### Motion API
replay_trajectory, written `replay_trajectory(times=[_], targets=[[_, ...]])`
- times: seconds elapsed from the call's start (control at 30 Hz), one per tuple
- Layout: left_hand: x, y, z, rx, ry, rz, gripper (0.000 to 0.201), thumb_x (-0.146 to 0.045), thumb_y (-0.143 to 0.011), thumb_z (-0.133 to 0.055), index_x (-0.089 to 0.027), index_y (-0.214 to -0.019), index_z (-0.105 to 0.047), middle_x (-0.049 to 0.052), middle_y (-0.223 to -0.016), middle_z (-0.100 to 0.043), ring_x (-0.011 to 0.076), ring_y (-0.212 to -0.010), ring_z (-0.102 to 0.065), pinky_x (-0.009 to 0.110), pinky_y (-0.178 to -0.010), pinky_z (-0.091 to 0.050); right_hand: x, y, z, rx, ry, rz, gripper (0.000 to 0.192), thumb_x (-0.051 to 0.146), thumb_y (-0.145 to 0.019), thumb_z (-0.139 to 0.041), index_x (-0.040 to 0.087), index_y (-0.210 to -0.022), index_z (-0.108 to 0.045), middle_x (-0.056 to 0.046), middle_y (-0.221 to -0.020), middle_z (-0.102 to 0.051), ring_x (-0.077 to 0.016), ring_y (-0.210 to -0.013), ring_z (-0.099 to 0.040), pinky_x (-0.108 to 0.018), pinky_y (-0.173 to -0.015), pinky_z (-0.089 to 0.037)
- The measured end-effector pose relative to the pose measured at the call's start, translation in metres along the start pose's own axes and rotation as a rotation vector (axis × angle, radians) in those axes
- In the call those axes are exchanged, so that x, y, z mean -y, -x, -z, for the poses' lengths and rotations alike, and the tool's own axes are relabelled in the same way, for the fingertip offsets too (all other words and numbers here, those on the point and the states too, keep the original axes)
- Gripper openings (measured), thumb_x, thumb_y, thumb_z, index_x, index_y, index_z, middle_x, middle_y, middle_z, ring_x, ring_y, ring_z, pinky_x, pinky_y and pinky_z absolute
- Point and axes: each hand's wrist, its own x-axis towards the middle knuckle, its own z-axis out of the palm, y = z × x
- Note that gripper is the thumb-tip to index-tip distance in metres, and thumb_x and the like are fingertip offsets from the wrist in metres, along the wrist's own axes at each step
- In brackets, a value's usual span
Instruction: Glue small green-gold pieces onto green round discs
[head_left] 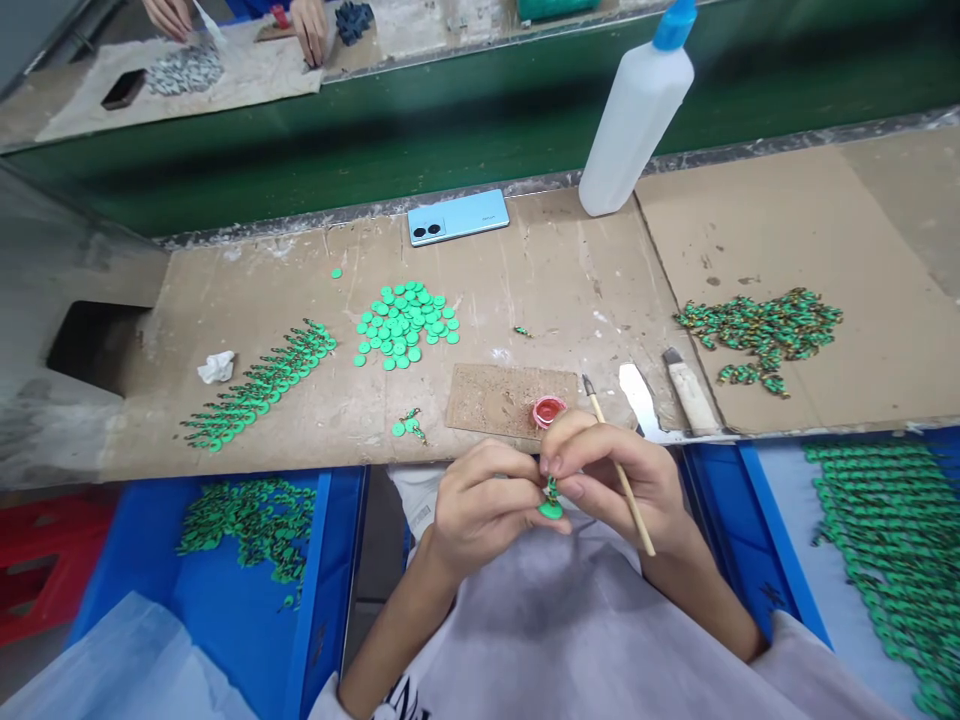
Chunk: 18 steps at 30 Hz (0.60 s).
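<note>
My left hand (pixel 487 505) is closed on a small figurine with a round green base (pixel 551 510), held just off the table's front edge. The fingertips of my right hand (pixel 619 470) pinch the figurine's upper end. A thin wooden-handled brush (pixel 619 465) is also tucked in my right hand, its dark tip pointing up and away. Beyond my fingers sits a small red pot (pixel 548 411) at the edge of a brown board (pixel 487 395). Loose green discs (pixel 401 325) lie in a pile, and finished-looking figurines on discs (pixel 262 390) stand in slanting rows to the left.
A pile of small green-and-gold figures (pixel 772 330) lies right. A white bottle (pixel 637 115), a blue phone (pixel 459 217) and a scraper (pixel 690 390) are on the table. Blue drawers (pixel 322 560) flank my lap. Across the green partition (pixel 465 115), another person's hands (pixel 311 30) work.
</note>
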Motion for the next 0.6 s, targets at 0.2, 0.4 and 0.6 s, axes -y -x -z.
replay_trajectory(times=[0.2, 0.4, 0.6], targets=[[-0.003, -0.001, -0.005, -0.059, 0.096, 0.026, 0.022, -0.017, -0.083, -0.087, -0.018, -0.084, -0.066, -0.002, -0.081, -0.069, 0.0098, -0.069, -0.069, 0.020, -0.065, -0.058, -0.005, -0.001, 0.002, 0.016, -0.016, 0.000, 0.006, 0.024, -0.100, -0.070, 0.028, -0.103, -0.073, -0.002, -0.090, -0.071, -0.0168, -0.080, -0.068, -0.031, -0.071, -0.056], [-0.004, 0.004, -0.012, -0.100, 0.203, 0.084, 0.028, -0.015, -0.083, -0.087, -0.019, -0.084, -0.059, -0.002, -0.081, -0.068, 0.0098, -0.069, -0.067, 0.020, -0.065, -0.058, -0.006, 0.000, 0.003, -0.003, -0.014, -0.082, 0.005, 0.031, -0.100, -0.071, 0.026, -0.098, -0.071, -0.002, -0.085, -0.073, -0.0167, -0.074, -0.069, -0.030, -0.066, -0.056], [-0.006, 0.006, -0.015, -0.109, 0.266, 0.130, 0.030, -0.014, -0.083, -0.087, -0.020, -0.084, -0.057, -0.003, -0.081, -0.066, 0.0094, -0.069, -0.066, 0.019, -0.065, -0.058, -0.009, 0.002, 0.002, -0.019, -0.055, -0.063, 0.002, 0.028, -0.099, -0.072, 0.026, -0.100, -0.072, -0.002, -0.085, -0.072, -0.0158, -0.073, -0.068, -0.028, -0.064, -0.055]])
